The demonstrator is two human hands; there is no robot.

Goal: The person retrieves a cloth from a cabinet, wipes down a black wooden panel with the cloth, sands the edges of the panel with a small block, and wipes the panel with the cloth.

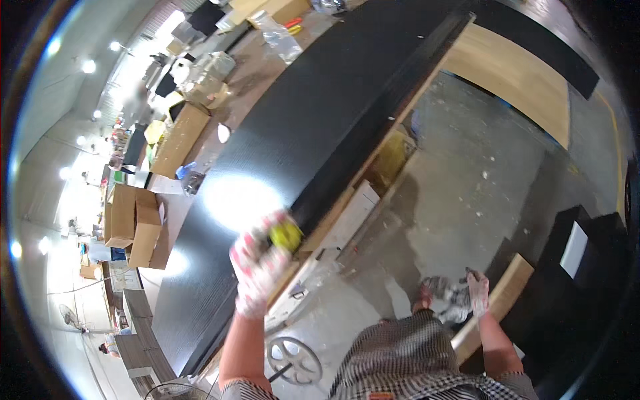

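The left hand (259,270), in a white glove with red-pink markings, is raised over the near long edge of the black wood-grain panel (327,113). Its fingers are curled in a closed grip around a yellow-green round object (286,236). The object sits at the finger side of the hand, facing the floor (460,173); blur hides its exact kind. In this view it overlaps the panel edge; whether it touches the panel cannot be determined.

The right hand (478,292), also in a white glove with red-pink markings, is lower and well apart from the left, on the side away from the panel. Its fingers are partly bent. A small dark shape (469,271) shows at the fingertips; whether it is gripped, and the finger spacing, cannot be determined. The hand appears near the upper side of a light wooden board (517,280). A grey-and-white patterned item (451,293) appears just beside the fingers, toward the person's foot.

Beyond the panel, an open cardboard box (133,225) and a clear plastic bag (279,39) rest on the work surface. A grey spoked handwheel (294,360) is located below the panel, near the left forearm.
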